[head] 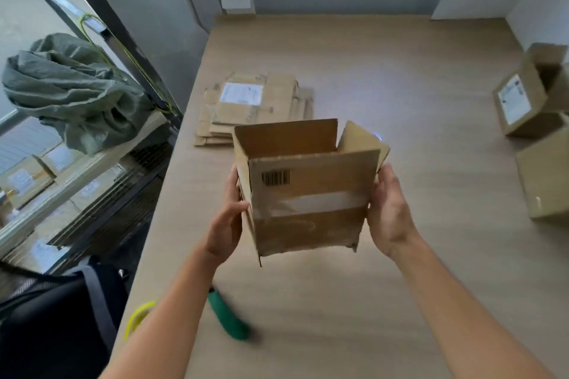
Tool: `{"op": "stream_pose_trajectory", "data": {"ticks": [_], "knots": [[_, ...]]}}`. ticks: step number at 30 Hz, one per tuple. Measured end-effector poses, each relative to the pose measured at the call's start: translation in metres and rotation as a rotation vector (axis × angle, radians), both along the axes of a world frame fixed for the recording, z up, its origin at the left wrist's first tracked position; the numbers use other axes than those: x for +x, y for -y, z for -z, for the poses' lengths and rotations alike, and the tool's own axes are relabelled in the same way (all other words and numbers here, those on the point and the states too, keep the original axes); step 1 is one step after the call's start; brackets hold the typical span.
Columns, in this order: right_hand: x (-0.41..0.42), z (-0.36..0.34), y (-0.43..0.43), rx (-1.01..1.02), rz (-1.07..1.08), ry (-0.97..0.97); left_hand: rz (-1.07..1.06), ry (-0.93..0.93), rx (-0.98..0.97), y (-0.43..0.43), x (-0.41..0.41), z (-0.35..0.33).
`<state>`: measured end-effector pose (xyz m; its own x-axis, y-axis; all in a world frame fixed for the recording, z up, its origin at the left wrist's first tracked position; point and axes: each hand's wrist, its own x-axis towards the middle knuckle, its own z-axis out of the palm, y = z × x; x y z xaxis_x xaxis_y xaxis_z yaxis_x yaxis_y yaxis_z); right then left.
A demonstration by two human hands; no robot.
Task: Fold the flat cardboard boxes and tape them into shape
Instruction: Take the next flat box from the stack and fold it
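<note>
Two grips hold one opened box (308, 218) clear of the tabletop (400, 286). The left grip (229, 218) clasps the left wall with its thumb on the near face, and the right grip (389, 212) clasps the right wall. The carton sits squared between them, mouth tilted away and upper flaps standing free. Holding at opposite walls probably keeps the sleeve from collapsing flat; whether the hidden bottom is closed cannot be told. An old tape strip and a barcode cross the near face between the grips. Beyond the grips, slightly left, lies the stack of flat boxes (255, 108), a supply within reach. Well to the right of the right grip stand the formed boxes (529, 101), apparently set aside from the working area. Nearer than the grips, below the left forearm, a green-handled tool (229, 317) rests on the tabletop. A yellow ring (138, 317), possibly tape, sits at the edge. Both seem placed ready for sealing, judged the next step.
</note>
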<state>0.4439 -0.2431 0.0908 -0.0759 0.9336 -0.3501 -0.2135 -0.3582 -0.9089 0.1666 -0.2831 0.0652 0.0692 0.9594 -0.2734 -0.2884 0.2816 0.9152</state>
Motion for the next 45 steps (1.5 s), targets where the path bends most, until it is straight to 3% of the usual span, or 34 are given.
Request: {"op": "stream_pose_trajectory", "data": {"ticks": [3, 6, 13, 19, 23, 26, 28, 31, 35, 41, 45], "knots": [[0.042, 0.006, 0.055, -0.059, -0.087, -0.025, -0.033, 0.154, -0.166, 0.053, 0.033, 0.009], [0.07, 0.007, 0.098, -0.05, -0.144, -0.09, 0.026, 0.145, -0.237, 0.088, 0.064, 0.014], [0.103, 0.023, 0.152, 0.061, -0.152, -0.066, -0.017, -0.057, -0.249, 0.125, 0.109, 0.021], [0.108, 0.028, 0.171, 0.121, -0.315, 0.188, -0.175, 0.006, -0.289, 0.124, 0.133, 0.021], [0.104, 0.034, 0.181, 0.275, -0.262, 0.293, -0.286, 0.086, -0.394, 0.121, 0.134, 0.024], [0.106, 0.049, 0.184, 0.418, -0.311, 0.31, -0.334, 0.053, -0.465, 0.119, 0.128, 0.026], [0.107, 0.061, 0.186, 0.443, -0.395, 0.422, -0.314, -0.063, -0.497, 0.122, 0.126, 0.026], [0.103, 0.073, 0.193, 0.34, -0.259, 0.533, -0.224, -0.194, -0.423, 0.128, 0.132, 0.029], [0.102, 0.087, 0.191, 0.273, -0.078, 0.546, -0.192, -0.149, -0.287, 0.136, 0.132, 0.031], [0.096, 0.098, 0.178, 0.303, -0.102, 0.614, -0.118, -0.129, -0.24, 0.152, 0.124, 0.038], [0.084, 0.101, 0.178, 0.312, -0.061, 0.626, -0.097, -0.309, -0.176, 0.155, 0.129, 0.053]]}}
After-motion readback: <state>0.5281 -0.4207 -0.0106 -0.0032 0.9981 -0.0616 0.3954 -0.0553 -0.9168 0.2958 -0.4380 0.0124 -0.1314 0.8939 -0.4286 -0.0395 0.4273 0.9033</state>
